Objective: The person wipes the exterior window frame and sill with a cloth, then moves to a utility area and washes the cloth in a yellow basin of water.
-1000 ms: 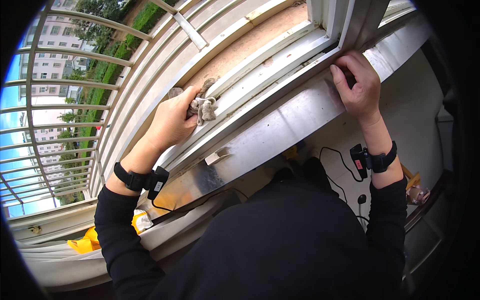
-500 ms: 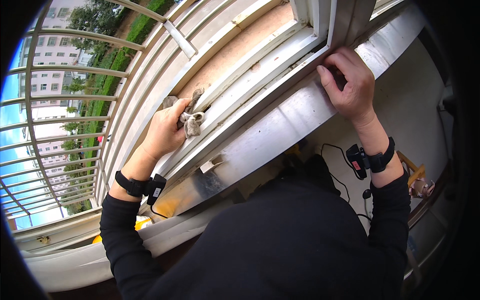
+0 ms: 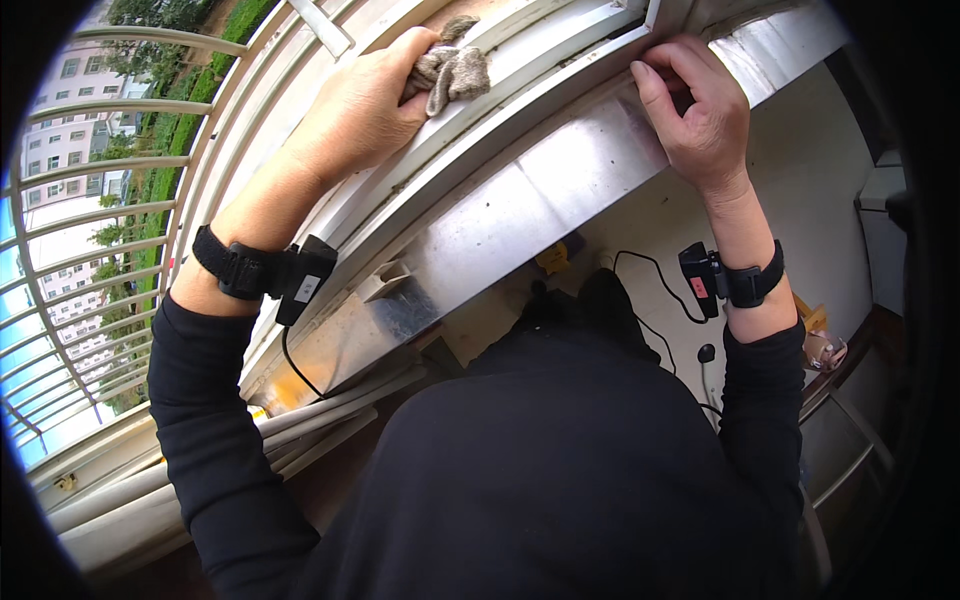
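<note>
My left hand is closed around a bunched, grey-brown rag. It presses the rag onto the white window track, beside the outer ledge. At the upper right my right hand has its fingers curled against the lower edge of the window sash, with the thumb bent toward them. The fingertips are partly hidden there. Below the track runs a shiny metal sill with smudges and dark specks.
A small pale block lies on the sill. White security bars stand outside at the left, with buildings and hedges beyond. Black cables trail over the floor. Pale rolled material lies below the sill at the left.
My left hand has slid up and to the right along the track with the rag. My right hand keeps its place at the sash. The view has shifted slightly.
</note>
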Tool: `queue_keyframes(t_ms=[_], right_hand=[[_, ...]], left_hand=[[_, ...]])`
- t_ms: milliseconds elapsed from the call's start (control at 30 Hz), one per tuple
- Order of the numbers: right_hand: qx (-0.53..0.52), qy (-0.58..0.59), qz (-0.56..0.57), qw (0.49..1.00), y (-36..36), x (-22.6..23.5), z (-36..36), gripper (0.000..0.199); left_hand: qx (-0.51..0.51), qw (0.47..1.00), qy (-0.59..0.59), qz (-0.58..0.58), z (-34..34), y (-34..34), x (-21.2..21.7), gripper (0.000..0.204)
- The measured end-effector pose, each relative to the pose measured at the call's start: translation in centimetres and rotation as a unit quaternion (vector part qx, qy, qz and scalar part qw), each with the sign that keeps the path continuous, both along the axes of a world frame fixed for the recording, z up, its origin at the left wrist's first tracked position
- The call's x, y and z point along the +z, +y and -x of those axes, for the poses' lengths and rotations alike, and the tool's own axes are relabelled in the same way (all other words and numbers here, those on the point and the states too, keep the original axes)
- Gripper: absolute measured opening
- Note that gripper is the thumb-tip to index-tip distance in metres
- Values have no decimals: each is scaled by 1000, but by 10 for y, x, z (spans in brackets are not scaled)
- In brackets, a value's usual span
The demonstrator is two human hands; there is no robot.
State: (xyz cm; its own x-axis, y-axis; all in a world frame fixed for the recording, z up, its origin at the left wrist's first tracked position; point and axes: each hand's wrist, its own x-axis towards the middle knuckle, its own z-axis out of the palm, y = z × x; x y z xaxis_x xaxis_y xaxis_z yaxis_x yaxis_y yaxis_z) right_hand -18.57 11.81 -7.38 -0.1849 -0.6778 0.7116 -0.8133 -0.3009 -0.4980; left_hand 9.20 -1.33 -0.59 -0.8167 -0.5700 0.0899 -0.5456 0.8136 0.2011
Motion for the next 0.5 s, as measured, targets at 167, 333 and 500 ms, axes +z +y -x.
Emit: queue_keyframes(t_ms=[167,333,500], right_hand=[[25,-22,-25,999,5,1,-5,8],[14,-10,-17,1000,2,4,-12,7],[12,6,10,1000,-3,5,-12,10]], left_hand=[[104,989,-65,-86,-78,15,2,49],[228,940,-75,-241,-157,31,7,60],[253,920,-21,-297,-199,38,4,62]])
